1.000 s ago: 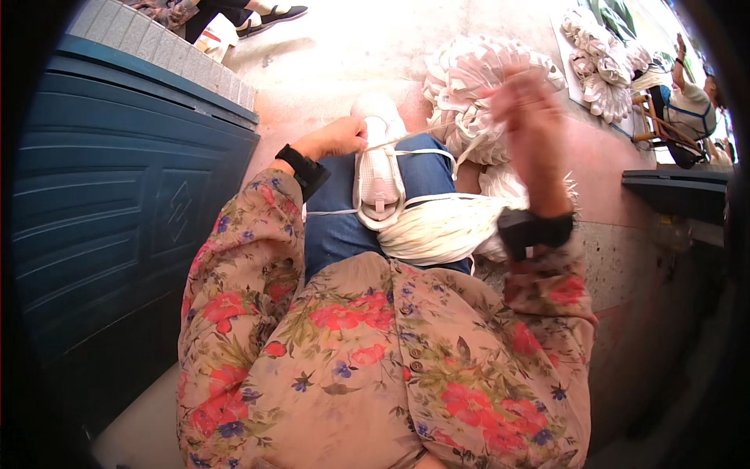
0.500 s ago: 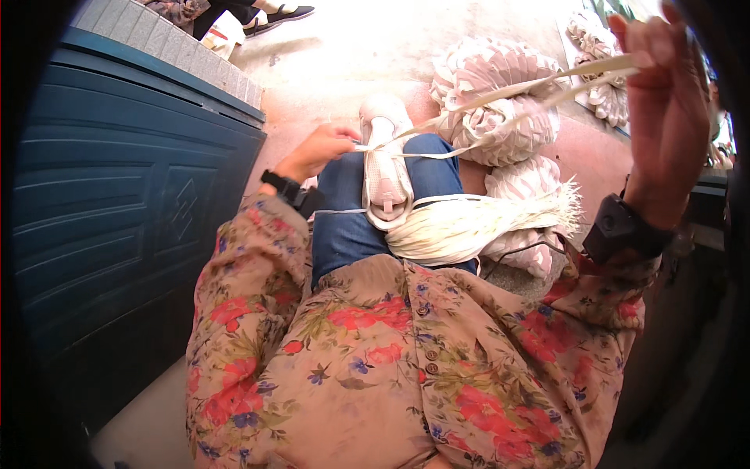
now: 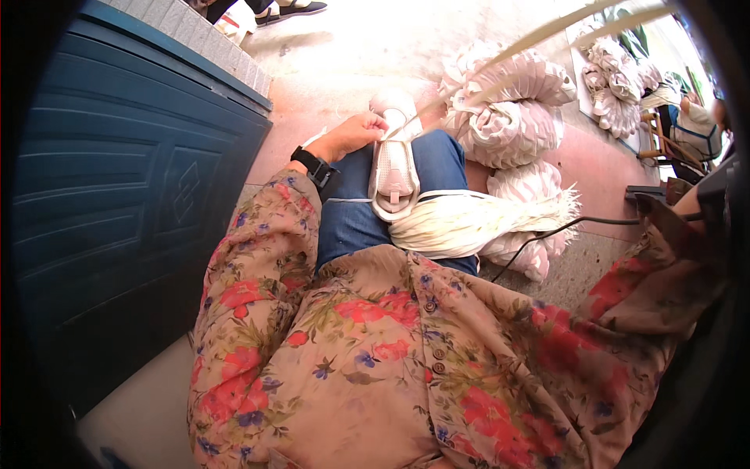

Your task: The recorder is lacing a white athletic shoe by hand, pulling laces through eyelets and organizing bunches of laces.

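A pale pinkish-white shoe (image 3: 394,173) lies lengthwise across my jeans (image 3: 346,227), toe pointing away from me. My left hand (image 3: 353,137) is closed, its fingers pinched at the shoe's left side beside the lacing; what exactly is between the fingertips is partly hidden. From the shoe, two strands of cream lace (image 3: 539,35) stretch taut up to the right and leave the picture at the top. My right arm in its floral sleeve (image 3: 625,293) reaches out to the right edge, and its hand is out of sight. A thick bundle of cream laces (image 3: 461,223) rests over my right thigh.
Bundled pale shoe parts (image 3: 508,117) are stacked on the floor ahead right, with more bundles (image 3: 613,86) farther off. A blue panelled cabinet (image 3: 141,180) stands close on my left. A black cable (image 3: 539,238) runs at right. Another person's feet (image 3: 293,11) show at the top.
My right hand has swung farther out to the right and left the picture, drawing the lace strands longer and higher. My left hand has shifted slightly right and stays at the shoe.
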`<act>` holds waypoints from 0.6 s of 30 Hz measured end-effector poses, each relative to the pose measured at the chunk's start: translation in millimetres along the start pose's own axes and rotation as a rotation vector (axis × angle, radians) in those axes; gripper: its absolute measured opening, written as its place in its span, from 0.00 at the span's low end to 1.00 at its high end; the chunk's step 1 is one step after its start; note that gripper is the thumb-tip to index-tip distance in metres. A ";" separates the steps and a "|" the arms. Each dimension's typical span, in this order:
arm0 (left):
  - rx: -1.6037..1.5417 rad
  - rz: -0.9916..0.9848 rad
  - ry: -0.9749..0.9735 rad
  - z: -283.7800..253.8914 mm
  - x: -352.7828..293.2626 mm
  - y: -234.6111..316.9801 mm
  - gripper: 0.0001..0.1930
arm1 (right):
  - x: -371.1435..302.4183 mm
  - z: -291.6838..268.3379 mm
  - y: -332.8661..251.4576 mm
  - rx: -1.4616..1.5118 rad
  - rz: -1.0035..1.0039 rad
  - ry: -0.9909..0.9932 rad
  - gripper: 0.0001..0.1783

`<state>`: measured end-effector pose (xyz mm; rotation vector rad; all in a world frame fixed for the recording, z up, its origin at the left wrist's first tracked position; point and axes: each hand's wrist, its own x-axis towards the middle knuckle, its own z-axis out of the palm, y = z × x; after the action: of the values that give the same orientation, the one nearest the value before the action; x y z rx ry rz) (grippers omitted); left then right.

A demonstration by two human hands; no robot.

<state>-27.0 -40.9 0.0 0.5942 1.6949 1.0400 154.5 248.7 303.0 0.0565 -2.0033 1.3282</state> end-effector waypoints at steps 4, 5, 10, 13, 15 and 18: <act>0.003 0.057 0.060 15.0 13.6 3.1 0.11 | -6.5 -4.2 -17.8 -0.021 0.024 0.018 0.13; 0.008 0.052 0.088 17.1 11.2 6.9 0.10 | -6.7 -6.2 -16.0 -0.018 0.032 0.018 0.13; 0.005 0.062 0.160 16.6 10.5 -3.4 0.10 | -7.8 -7.2 -10.5 0.006 0.052 0.000 0.14; 0.078 0.051 0.267 16.1 3.5 -10.5 0.09 | -11.5 -10.4 -9.0 0.018 0.061 -0.005 0.14; 0.132 0.073 0.344 15.9 -0.9 -16.1 0.09 | -13.6 -14.2 -10.9 0.019 0.065 -0.002 0.14; 0.473 0.087 0.360 16.3 -11.4 -18.4 0.10 | -15.2 -14.4 -6.5 0.027 0.074 -0.014 0.14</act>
<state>-6.1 -53.4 -11.9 0.8225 2.2788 0.8392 176.1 252.3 302.2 0.0047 -2.0167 1.4055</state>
